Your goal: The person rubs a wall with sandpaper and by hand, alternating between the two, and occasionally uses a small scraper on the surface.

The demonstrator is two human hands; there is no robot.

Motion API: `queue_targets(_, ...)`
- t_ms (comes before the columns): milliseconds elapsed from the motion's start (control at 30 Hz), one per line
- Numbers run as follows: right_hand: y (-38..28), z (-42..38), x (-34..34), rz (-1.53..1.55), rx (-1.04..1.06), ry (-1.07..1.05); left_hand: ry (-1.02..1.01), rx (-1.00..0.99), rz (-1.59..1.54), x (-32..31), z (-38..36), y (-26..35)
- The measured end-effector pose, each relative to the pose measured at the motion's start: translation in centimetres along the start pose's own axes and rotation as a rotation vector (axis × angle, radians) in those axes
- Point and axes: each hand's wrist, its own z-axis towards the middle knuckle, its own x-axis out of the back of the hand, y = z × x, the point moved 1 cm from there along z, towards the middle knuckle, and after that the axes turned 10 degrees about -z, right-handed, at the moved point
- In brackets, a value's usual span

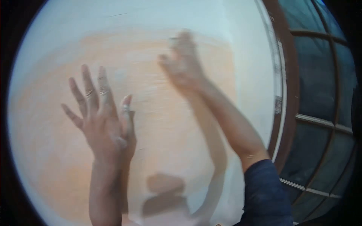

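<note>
A wall (169, 124) fills most of the head view, with a large peach-orange patch streaked with white inside paler surroundings. My left hand (105, 120) is spread flat at the wall on the left, fingers apart, with whitish smears on the fingers and thumb. Higher up and to the right, my right hand (183, 62) is at the upper part of the peach patch, blurred by motion. Its fingers look bunched together, the thumb sticking out to the left. A small dark edge shows beside the fingertips; what it belongs to is too blurred to name.
On the right stands a brown-framed window (315, 75) with dark panes and crossing bars. A pale wall strip (254, 75) runs between the peach patch and the frame. Shadows of an arm and a head (166, 196) fall on the wall below.
</note>
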Motion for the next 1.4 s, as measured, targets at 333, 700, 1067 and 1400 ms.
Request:
queue_targets(333, 18.0, -2.2, 3.3, -0.881, 0.156, 0.081, -0.122, -0.079, 0.104, -4.1, -1.9, 6.8)
queue_targets(700, 19.3, -4.3, 4.8, -0.208, -0.157, 0.349, -0.131, -0.183, 0.068, -6.0, -0.1, 11.6)
queue_targets(1067, 17.4, -2.7, 2.4, -0.240, -0.177, 0.076, -0.282, -0.163, -0.099, -4.7, 0.0, 15.4)
queue_targets(1400, 18.1, -3.0, 5.4, 0.069, -0.236, 0.006, -0.278, -0.093, -0.106, -3.4, 0.8, 16.4)
